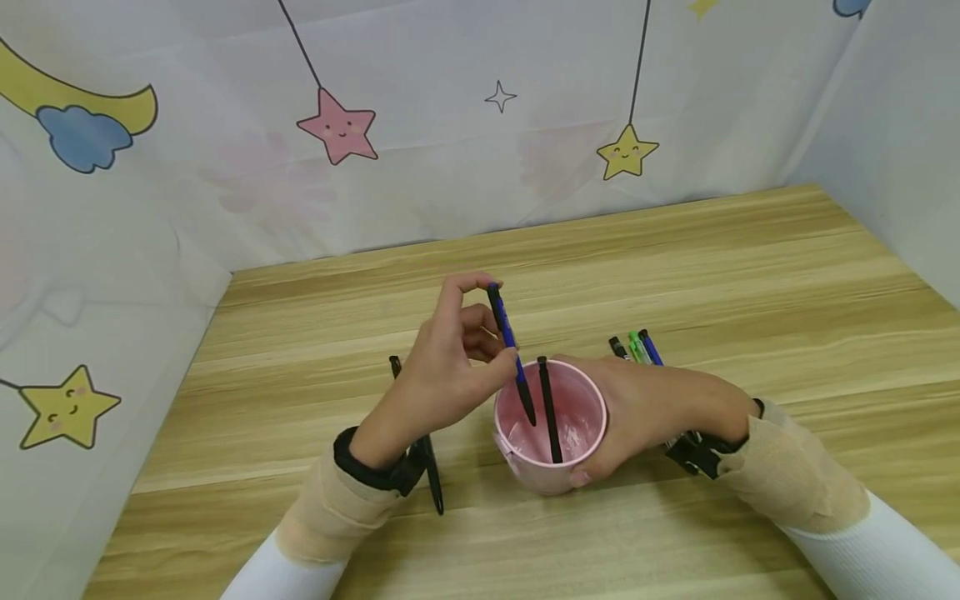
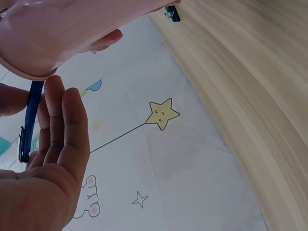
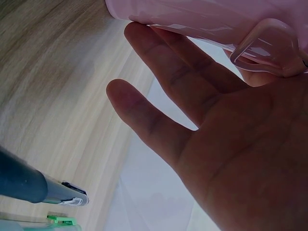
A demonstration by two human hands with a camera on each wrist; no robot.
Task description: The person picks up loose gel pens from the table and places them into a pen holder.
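My left hand (image 1: 457, 358) pinches a blue pen with black ends (image 1: 506, 329), its lower end inside the mouth of a pink cup (image 1: 550, 483). In the left wrist view, thumb and fingers meet round the blue pen (image 2: 31, 120) close to the cup's rim. A black pen (image 1: 550, 408) leans inside the cup. From the right side my right hand (image 1: 652, 408) grips the cup, thumb at the front. The right wrist view shows some of its fingers against the cup (image 3: 207, 17), beside a small loop handle (image 3: 269, 48).
Another black pen (image 1: 432, 475) lies on the wooden table (image 1: 300, 333), partly under the left wrist. Beyond the right hand lie a dark pen (image 1: 618, 347), a green pen (image 1: 638, 346) and a blue pen (image 1: 651, 348), partly hidden. A patterned cloth (image 1: 450, 183) stands behind the table.
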